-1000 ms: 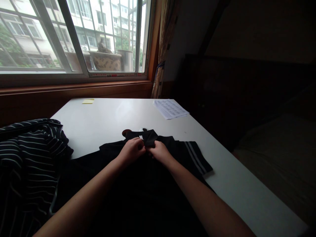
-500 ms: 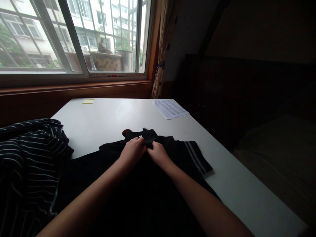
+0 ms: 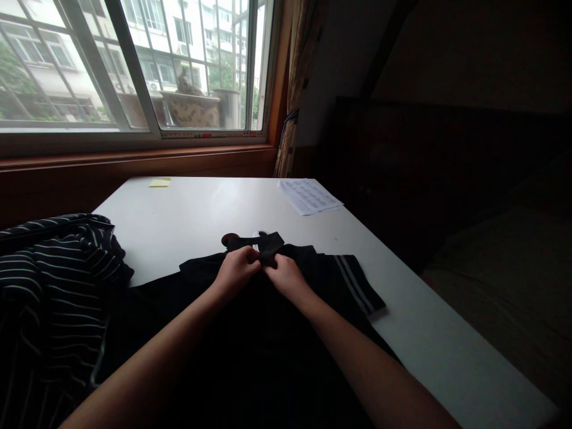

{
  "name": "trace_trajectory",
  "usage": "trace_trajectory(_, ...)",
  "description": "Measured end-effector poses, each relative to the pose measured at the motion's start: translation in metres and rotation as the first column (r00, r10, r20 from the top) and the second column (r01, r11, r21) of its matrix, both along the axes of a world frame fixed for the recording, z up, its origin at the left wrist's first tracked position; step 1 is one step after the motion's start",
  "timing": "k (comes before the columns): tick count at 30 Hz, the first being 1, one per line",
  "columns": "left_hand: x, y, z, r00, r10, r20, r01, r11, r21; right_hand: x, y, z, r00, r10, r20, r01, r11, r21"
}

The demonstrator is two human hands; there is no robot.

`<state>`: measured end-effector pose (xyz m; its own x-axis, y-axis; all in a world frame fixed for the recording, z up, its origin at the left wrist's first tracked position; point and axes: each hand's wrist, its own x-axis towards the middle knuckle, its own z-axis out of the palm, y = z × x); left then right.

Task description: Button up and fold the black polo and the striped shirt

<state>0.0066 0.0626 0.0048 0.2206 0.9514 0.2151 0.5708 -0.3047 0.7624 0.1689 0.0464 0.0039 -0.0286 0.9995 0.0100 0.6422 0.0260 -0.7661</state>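
Observation:
A black shirt (image 3: 250,333) with a collar (image 3: 270,245) lies spread over the table, and two grey stripes run along its right sleeve (image 3: 355,283). At the front of the collar, my left hand (image 3: 238,266) pinches the fabric. Close against it, my right hand (image 3: 288,275) is closed on the collar's other side, thumb on top. The fingertips of both hands nearly meet, and what lies between them is too dark to make out. Just beyond the collar sit a brown round object (image 3: 229,239) and a small white-and-dark round thing (image 3: 260,233), both partly covered.
A dark garment with white stripes (image 3: 58,286) is heaped at the left of the white table (image 3: 201,205). Printed papers (image 3: 309,196) lie at the far right corner, yellow sticky notes (image 3: 159,182) at the far left. Behind are a window (image 3: 192,71) and a tied curtain (image 3: 290,113).
My hands have shifted slightly at the collar while keeping their grip. The collar's tip is bent a little differently. Everything else stays in place.

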Motion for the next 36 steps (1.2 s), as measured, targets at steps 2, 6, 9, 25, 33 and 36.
trace_trajectory(2,-0.003,0.004,-0.002,0.997,-0.029,0.074,0.032,0.999,-0.042,0.003,0.003,-0.001,0.998,0.017,-0.059,-0.02,0.999,-0.039)
trace_trajectory(6,-0.006,0.009,-0.002,0.98,-0.065,0.187,0.088,0.99,-0.115,0.008,0.009,-0.004,0.985,0.043,-0.168,-0.064,0.99,-0.124)
trace_trajectory(9,-0.007,0.011,-0.004,0.968,-0.059,0.242,0.097,0.984,-0.148,0.01,0.011,-0.007,0.966,0.052,-0.255,-0.094,0.983,-0.156)
trace_trajectory(25,-0.003,0.009,0.0,0.959,-0.015,0.283,0.083,0.97,-0.23,0.011,0.011,-0.01,0.885,0.0,-0.466,-0.08,0.985,-0.152)
trace_trajectory(33,-0.004,0.006,0.001,0.982,-0.081,0.168,0.098,0.991,-0.094,0.012,0.011,-0.009,0.862,0.009,-0.506,-0.109,0.979,-0.169)
trace_trajectory(36,-0.005,0.006,0.002,0.987,-0.111,0.115,0.115,0.993,-0.027,0.012,0.011,-0.009,0.862,0.01,-0.508,-0.109,0.98,-0.166)
